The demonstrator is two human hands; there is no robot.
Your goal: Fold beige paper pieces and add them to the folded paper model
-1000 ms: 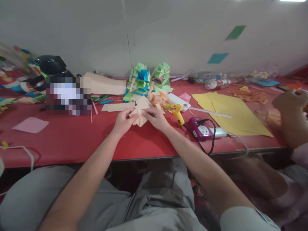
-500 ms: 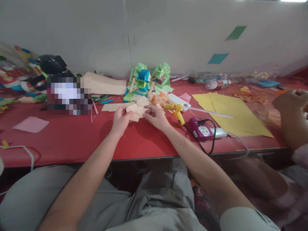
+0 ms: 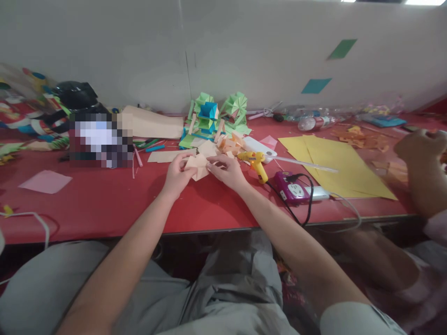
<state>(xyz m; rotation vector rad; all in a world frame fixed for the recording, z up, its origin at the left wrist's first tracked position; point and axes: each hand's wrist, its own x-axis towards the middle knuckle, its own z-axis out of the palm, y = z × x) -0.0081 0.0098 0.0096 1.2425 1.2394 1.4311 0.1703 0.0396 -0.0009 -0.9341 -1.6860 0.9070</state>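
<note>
A small piece of folded cream paper (image 3: 197, 168) is held between my two hands just above the red table (image 3: 146, 204). My left hand (image 3: 177, 176) pinches its left side, thumb on the near face. On the other side, the fingertips and thumb of my right hand (image 3: 227, 171) close on its right edge. Behind it lie loose cream paper pieces (image 3: 208, 149) and folded orange paper (image 3: 233, 142). To the right of my right hand lies a yellow glue gun (image 3: 256, 163) with a clear glue stick (image 3: 300, 163) sticking out of its back.
Green and blue folded-paper models (image 3: 208, 114) stand by the wall. A purple power socket (image 3: 292, 187) with cables sits right of the glue gun, before yellow sheets (image 3: 335, 163). Another person's hand (image 3: 419, 149) is at far right. A pink paper square (image 3: 45, 181) lies left.
The cream paper has been turned and opened out between my fingers, showing more folded faces. My right hand has closed in on its edge. The other things stay where they were.
</note>
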